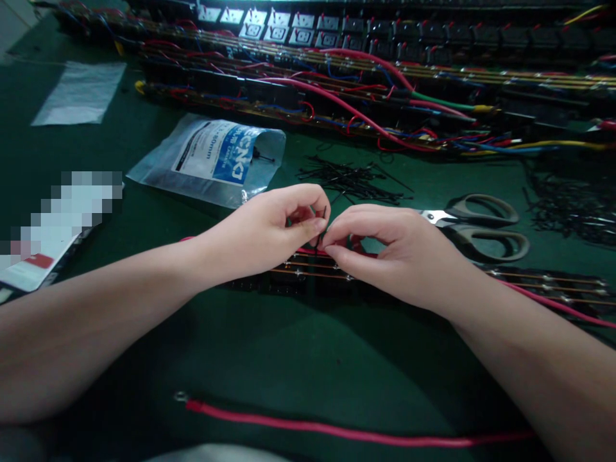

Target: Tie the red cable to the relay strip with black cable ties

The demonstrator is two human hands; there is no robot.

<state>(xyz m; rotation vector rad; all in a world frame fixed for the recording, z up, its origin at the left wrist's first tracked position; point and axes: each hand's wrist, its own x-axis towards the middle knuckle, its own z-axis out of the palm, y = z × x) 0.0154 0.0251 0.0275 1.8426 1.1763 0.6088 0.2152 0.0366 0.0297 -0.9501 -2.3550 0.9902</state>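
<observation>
A thin black cable tie (316, 249) rises from a black strip assembly (283, 282) with brass-coloured rails. My left hand (283, 224) pinches the tie near its upper part, thumb against forefinger. From the other side my right hand (385, 247) closes thumb and forefinger on the same tie, just beside the left fingertips. Along the strip runs a red wire (553, 301), partly hidden behind both hands. Just beyond the hands lies a loose pile of black cable ties (353, 179).
Black-handled scissors (486, 224) lie right of my right hand. A labelled plastic bag (212, 157) is behind my left hand. Wired black assemblies (337, 83) fill the back. A thick red cable with a ring terminal (337, 430) lies in front; a phone-like object (62, 224) at left.
</observation>
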